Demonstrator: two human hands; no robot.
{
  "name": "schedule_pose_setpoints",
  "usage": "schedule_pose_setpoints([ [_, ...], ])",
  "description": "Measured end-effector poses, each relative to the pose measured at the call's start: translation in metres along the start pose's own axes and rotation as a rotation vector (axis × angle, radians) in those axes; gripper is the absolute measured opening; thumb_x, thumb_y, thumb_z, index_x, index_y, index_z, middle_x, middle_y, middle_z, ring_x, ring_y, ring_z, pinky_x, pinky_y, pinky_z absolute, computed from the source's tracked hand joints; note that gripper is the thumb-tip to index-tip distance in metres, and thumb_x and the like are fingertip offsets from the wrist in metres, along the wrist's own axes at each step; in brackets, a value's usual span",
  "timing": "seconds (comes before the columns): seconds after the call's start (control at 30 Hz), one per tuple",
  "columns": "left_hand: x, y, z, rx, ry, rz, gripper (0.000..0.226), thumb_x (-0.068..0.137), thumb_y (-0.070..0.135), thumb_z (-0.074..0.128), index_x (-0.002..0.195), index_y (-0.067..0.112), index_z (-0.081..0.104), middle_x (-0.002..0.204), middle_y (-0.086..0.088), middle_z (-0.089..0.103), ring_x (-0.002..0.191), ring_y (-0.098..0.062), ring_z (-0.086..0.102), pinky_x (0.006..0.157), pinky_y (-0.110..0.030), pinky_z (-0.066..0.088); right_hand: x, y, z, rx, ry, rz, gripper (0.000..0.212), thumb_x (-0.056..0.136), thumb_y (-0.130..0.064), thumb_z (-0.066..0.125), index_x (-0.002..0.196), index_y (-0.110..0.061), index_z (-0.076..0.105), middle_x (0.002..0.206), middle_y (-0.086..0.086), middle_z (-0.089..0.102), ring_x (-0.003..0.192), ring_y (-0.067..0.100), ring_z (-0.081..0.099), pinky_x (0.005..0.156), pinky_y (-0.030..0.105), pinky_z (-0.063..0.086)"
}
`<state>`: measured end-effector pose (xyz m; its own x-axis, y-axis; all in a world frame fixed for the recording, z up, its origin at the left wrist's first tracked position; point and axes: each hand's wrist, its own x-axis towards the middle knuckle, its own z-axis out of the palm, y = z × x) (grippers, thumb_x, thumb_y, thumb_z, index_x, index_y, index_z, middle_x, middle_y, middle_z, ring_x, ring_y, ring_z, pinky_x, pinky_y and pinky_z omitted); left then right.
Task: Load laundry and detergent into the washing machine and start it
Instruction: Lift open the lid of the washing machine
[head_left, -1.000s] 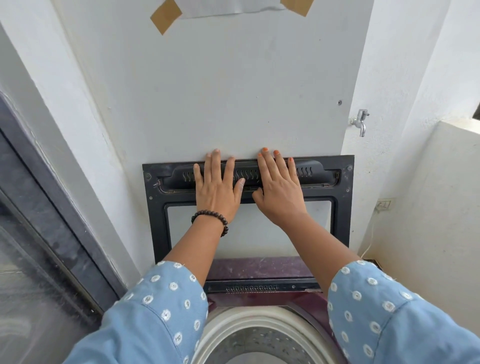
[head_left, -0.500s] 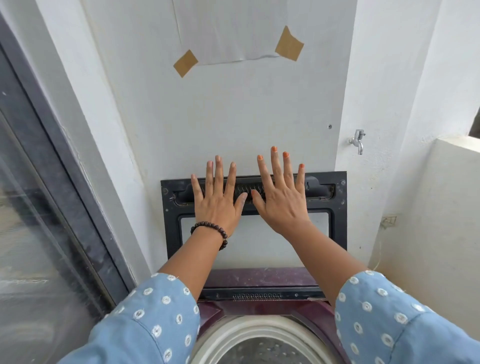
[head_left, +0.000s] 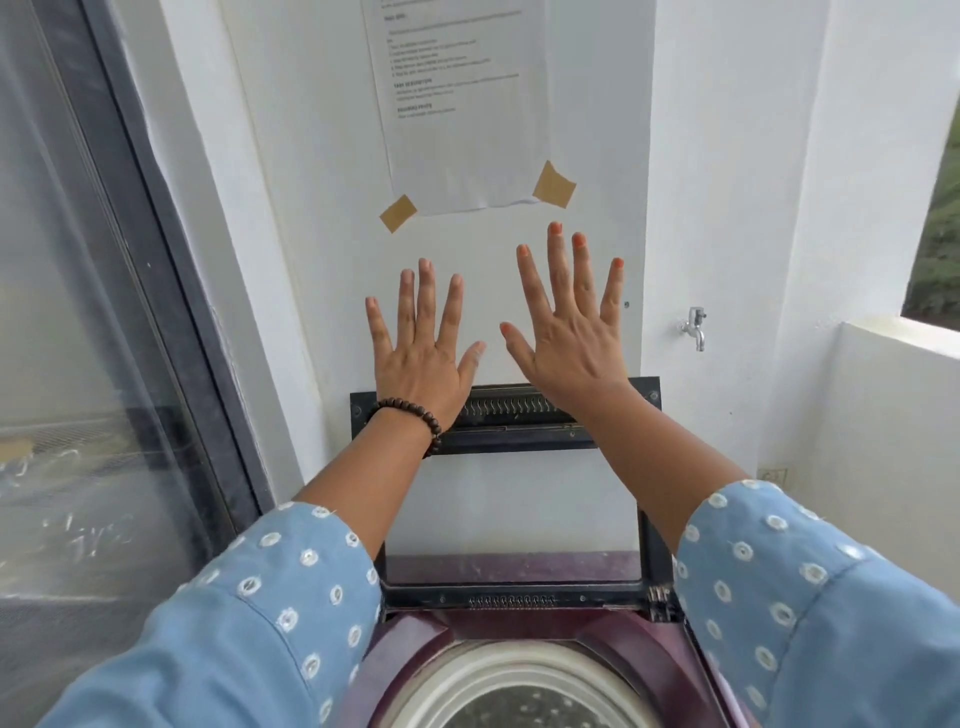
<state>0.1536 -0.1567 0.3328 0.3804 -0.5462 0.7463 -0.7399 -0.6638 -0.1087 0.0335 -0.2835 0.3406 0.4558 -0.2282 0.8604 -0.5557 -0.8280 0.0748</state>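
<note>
The top-loading washing machine (head_left: 410, 649) has a maroon body, and its black-framed lid (head_left: 511, 421) stands raised upright against the white wall. Its round drum opening (head_left: 519, 691) shows at the bottom edge, with a pale rim around it. My left hand (head_left: 423, 358), with a bead bracelet at the wrist, is held up in front of the wall above the lid's top edge, fingers straight and spread. My right hand (head_left: 569, 332) is raised beside it, also spread, holding nothing. No laundry or detergent is in view.
A printed paper sheet (head_left: 462, 104) is taped to the wall above my hands. A metal tap (head_left: 694, 327) juts from the wall at the right. A dark-framed glass door (head_left: 104, 364) fills the left side. A low white parapet wall (head_left: 893, 441) stands at the right.
Both hands have lifted off the lid's top bar and now hover higher, in front of the wall, fingers spread wider. The view has tilted upward, showing more of the paper.
</note>
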Motion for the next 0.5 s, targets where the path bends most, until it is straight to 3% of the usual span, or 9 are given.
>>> schedule_pose_setpoints([
  [0.13, 0.006, 0.002, -0.029, 0.022, 0.05, -0.001, 0.071, 0.095, 0.06, 0.003, 0.141, 0.025, -0.038, 0.158, -0.009, -0.032, 0.148, -0.026, -0.025, 0.116, -0.058, -0.014, 0.011, -0.001, -0.026, -0.002, 0.036, -0.017, 0.074, 0.098, -0.057, 0.029, 0.157, -0.024, -0.001, 0.164, 0.012, -0.005, 0.151, 0.033, -0.006, 0.117, 0.063, 0.001],
  [0.5, 0.032, 0.008, -0.083, 0.02, 0.283, 0.046, 0.072, 0.093, 0.061, -0.002, 0.147, 0.025, -0.033, 0.154, -0.006, -0.038, 0.145, -0.024, -0.031, 0.116, -0.057, -0.015, 0.038, 0.006, -0.088, -0.007, 0.161, -0.031, 0.076, 0.098, -0.058, 0.03, 0.156, -0.022, -0.003, 0.164, 0.01, -0.009, 0.15, 0.03, -0.012, 0.117, 0.062, 0.003],
])
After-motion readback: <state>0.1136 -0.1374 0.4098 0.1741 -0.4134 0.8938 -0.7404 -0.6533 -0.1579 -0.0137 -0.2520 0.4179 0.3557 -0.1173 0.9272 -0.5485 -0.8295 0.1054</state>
